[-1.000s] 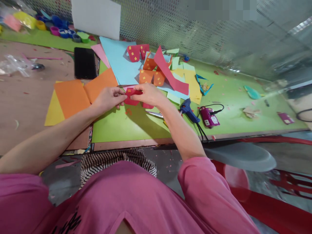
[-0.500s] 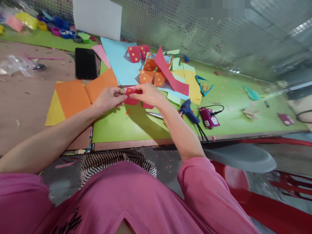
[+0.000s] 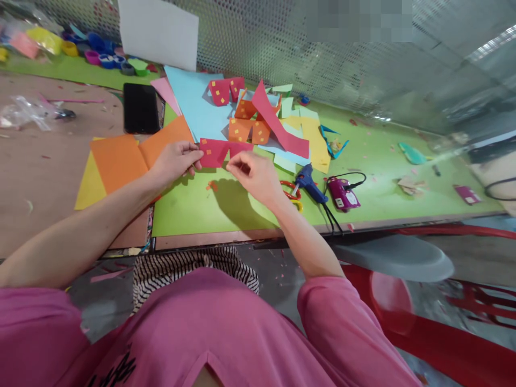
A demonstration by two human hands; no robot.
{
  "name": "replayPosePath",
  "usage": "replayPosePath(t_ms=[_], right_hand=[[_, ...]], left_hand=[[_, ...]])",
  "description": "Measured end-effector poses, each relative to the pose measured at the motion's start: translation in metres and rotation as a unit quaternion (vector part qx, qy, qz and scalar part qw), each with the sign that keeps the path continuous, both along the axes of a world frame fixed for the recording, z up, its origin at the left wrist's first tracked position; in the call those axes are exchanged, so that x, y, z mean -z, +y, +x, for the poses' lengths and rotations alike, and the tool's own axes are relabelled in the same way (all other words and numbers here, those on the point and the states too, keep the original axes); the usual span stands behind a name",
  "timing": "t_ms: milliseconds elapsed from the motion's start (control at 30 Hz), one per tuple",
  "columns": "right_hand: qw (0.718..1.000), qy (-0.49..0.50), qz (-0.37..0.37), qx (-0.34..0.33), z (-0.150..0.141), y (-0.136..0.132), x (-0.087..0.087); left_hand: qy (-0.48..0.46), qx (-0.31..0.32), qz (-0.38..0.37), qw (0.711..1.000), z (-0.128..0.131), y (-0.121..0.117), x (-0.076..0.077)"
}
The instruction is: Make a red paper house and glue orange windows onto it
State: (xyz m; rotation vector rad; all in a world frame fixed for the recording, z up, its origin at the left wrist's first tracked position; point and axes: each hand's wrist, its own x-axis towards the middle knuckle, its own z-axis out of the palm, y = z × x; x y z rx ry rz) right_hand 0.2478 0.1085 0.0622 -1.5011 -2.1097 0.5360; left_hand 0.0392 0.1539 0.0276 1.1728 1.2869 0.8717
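Note:
A red paper piece (image 3: 212, 153) with a few small orange squares is folded into two joined panels above the green mat. The thumb and fingers of my left hand (image 3: 176, 161) pinch its left edge. My right hand (image 3: 256, 174) is just below its right panel, apart from the left hand, with fingertips pressed together; whatever they hold is too small to make out. Tiny orange paper scraps (image 3: 212, 186) lie on the mat below the red piece. Scissors with red and yellow handles (image 3: 297, 205) are partly hidden behind my right hand.
A blue glue gun (image 3: 309, 185) and purple power box (image 3: 343, 194) lie on the right. Behind are dotted orange paper pieces (image 3: 241, 130), a red strip (image 3: 278, 121) and blue sheets (image 3: 201, 107). Orange sheets (image 3: 121, 164) and a black phone (image 3: 141, 108) lie on the left.
My right hand has let go of the red paper piece and moved right and slightly down. More of the paper's face shows, while my left hand still pinches its left edge.

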Motion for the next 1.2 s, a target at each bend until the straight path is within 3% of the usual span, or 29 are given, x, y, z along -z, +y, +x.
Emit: replayPosePath(t_ms=[100,333,467,633,767,900,1000,1100,1200], right_hand=[[0.999,-0.032,-0.012,0.014,0.016,-0.026,0.003],[0.971,-0.116,0.064,0.197,0.105,-0.062,-0.003],[0.945,-0.182,0.056,0.265,0.152,-0.069,-0.005],[0.936,-0.237,0.012,0.26,0.189,-0.062,0.007],[0.938,-0.256,-0.052,0.226,0.199,-0.048,0.022],[0.938,-0.26,-0.023,0.228,0.198,-0.038,0.026],[0.949,-0.175,-0.019,0.261,0.196,-0.035,0.017],[0.946,0.075,-0.045,0.312,0.185,-0.037,0.002],[0.922,0.255,-0.08,0.281,0.154,-0.045,-0.009]], left_hand=[[0.036,0.018,0.01,0.999,-0.001,0.0,0.0],[0.117,0.056,0.037,0.991,-0.003,-0.002,0.005],[0.15,0.053,0.026,0.987,0.0,-0.003,0.003],[0.17,0.05,0.024,0.984,0.002,-0.006,-0.002],[0.174,0.061,0.035,0.982,-0.002,-0.007,-0.001],[0.21,0.086,0.055,0.972,-0.003,-0.006,0.002],[0.249,0.105,0.088,0.959,-0.003,-0.004,0.004],[0.22,0.11,0.082,0.966,-0.003,-0.002,0.007],[0.161,0.096,0.054,0.981,-0.004,-0.001,0.008]])
